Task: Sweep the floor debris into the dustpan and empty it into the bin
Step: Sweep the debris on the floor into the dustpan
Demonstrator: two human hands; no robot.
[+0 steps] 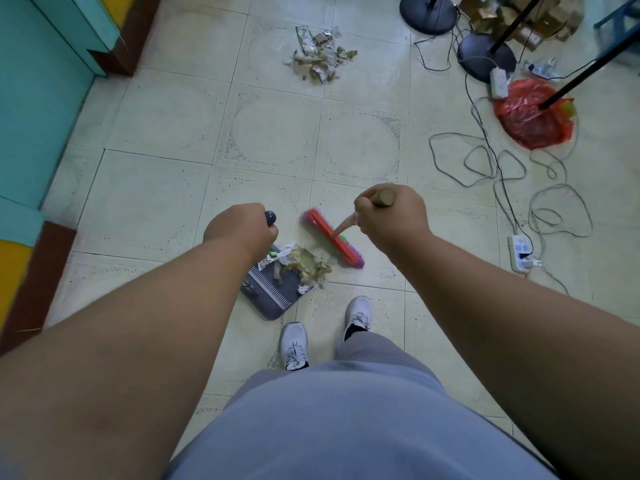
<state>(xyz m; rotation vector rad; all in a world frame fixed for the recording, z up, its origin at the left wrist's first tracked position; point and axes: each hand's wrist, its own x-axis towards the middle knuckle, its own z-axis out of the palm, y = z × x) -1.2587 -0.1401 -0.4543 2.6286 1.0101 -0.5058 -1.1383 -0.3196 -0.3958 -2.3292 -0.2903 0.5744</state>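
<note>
**Broom and dustpan meet at a small heap of scraps**

Head view: the left hand (239,230) has its fingers curled tight round the dark knobbed handle of the grey dustpan (273,292), which sits on the tiled floor (156,202) just ahead of the person's white shoes (294,344). The right hand (391,213) is clamped on the wooden top of the broom handle (382,197); the shaft runs down to the red broom head (332,242) with its pink and green bristles, tilted and blurred. Crumpled paper and wrapper debris (301,266) lies partly on the dustpan's lip and partly on the floor, just beside the bristles. A second pile of debris (318,55) lies well apart, farther up the floor. At the right, a red bag (530,116) sits among loose cables (491,164), near a white power strip (519,252) and two round dark stand bases (427,10).
</note>
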